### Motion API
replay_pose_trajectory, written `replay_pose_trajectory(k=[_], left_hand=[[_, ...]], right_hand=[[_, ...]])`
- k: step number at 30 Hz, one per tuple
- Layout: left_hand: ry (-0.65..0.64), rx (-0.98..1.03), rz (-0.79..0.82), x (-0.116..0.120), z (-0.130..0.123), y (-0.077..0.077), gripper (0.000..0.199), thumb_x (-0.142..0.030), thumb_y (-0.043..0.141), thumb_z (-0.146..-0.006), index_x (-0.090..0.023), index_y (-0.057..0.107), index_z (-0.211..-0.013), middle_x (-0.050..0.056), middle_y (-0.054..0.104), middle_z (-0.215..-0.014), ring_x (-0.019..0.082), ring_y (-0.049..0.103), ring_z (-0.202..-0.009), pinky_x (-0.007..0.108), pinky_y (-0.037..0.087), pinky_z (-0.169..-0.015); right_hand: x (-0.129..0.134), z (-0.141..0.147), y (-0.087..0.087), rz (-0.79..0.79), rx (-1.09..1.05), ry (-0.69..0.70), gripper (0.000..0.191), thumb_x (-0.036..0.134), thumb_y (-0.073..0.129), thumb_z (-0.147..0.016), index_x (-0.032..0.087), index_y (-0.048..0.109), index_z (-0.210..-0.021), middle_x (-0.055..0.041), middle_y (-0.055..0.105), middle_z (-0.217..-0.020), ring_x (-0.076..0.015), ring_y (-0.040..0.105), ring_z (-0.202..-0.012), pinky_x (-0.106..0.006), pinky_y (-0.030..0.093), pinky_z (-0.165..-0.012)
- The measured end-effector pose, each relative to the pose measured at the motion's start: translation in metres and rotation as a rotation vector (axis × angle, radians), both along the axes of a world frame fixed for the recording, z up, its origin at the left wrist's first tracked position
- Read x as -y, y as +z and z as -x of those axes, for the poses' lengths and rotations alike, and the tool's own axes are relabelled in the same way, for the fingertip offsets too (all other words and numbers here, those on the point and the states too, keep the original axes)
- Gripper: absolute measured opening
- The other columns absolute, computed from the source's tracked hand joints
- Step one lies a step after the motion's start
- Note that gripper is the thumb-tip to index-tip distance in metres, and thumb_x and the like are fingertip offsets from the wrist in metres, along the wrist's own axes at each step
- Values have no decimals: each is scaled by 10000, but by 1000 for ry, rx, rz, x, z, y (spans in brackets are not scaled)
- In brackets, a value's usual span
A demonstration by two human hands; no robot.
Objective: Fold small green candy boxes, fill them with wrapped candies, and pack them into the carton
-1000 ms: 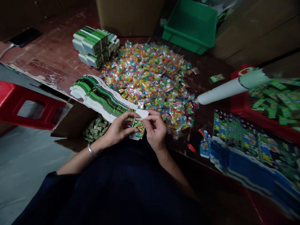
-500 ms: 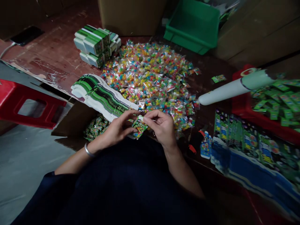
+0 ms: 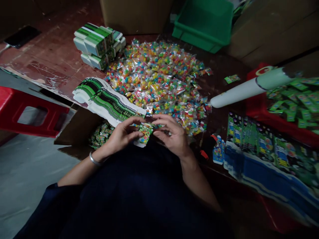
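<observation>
A small green printed box (image 3: pixel 146 132) with a white flap at its lower end is pinched between the thumb and fingers of my left hand (image 3: pixel 122 135). Just right of it, my right hand (image 3: pixel 173 135) has its thumb and fingers apart, with the fingertips close to the box's upper right edge. Beyond both hands lies a wide heap of clear candy packets (image 3: pixel 159 79) with many-coloured sweets. A fanned row of flat green and white cartons (image 3: pixel 109 103) runs up to my left fingers. Below that row, a cardboard box (image 3: pixel 72 132) holds small filled green boxes (image 3: pixel 101 134).
Bundled carton stacks (image 3: pixel 93 41) and a phone (image 3: pixel 22 37) are at the back left, a green bin (image 3: pixel 204 30) at the back. Rightward are a white tube (image 3: pixel 239 94), red crate (image 3: pixel 256 106), orange-black tool (image 3: pixel 208 146) and fanned blue-green cartons (image 3: pixel 264 159). A red stool (image 3: pixel 32 113) stands left.
My right thumb and fingers have parted and come off the small box. The box has tilted in my left hand, and its lower white flap now shows. The view has shifted slightly.
</observation>
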State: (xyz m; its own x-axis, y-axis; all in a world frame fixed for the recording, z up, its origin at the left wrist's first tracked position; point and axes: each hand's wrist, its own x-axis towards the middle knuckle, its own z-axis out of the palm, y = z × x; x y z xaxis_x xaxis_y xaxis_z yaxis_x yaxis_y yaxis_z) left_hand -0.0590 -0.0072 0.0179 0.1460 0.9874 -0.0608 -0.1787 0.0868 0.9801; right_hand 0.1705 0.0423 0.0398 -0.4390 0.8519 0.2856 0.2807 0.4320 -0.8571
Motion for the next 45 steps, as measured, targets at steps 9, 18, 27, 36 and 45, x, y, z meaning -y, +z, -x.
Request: replay_pose_trajectory(k=[9,18,27,36,45], left_hand=[[402,-92,-71,-18,30,-3,555,-354,914,-733,-257,552,-1143,-3,602,-961,139,614,-750,255,558,-641],[164,-56,10,-17,25,-1,331,-345,817,-824,-201,681,-1089,59,744,-1069,206,690,-971,313,572,-868],[-40,-541,-92,-13,14,-5,369,-330,755,-878,-201,738,-1223,101,795,-1169,279,732,-1038,382,554,-912],[-153,-469,-69,-11,2,-2,236,-335,708,-905,-175,683,-1077,46,742,-950,214,679,-879,334,526,-813],[20,-11,57,-5,-21,-2,393,-335,844,-815,-174,612,-1088,36,649,-991,150,649,-842,271,574,-772]], right_hand=[[8,-33,-26,-309,589,-6,149,316,764,-931,232,723,-1047,-92,781,-1015,-299,716,-999,-473,606,-878],[11,-8,-56,-364,629,-139,205,158,601,-988,229,718,-1142,-106,786,-1015,-275,727,-952,-417,602,-837],[-12,-18,10,-220,163,-251,174,293,729,-956,279,752,-1128,-21,776,-938,-179,700,-750,-330,583,-687],[-16,9,18,-237,201,-73,56,276,767,-938,244,747,-978,11,772,-851,-135,678,-663,-284,552,-652],[-12,18,8,-497,153,-180,19,278,744,-950,266,758,-954,-69,791,-1143,-277,695,-1138,-493,590,-993]])
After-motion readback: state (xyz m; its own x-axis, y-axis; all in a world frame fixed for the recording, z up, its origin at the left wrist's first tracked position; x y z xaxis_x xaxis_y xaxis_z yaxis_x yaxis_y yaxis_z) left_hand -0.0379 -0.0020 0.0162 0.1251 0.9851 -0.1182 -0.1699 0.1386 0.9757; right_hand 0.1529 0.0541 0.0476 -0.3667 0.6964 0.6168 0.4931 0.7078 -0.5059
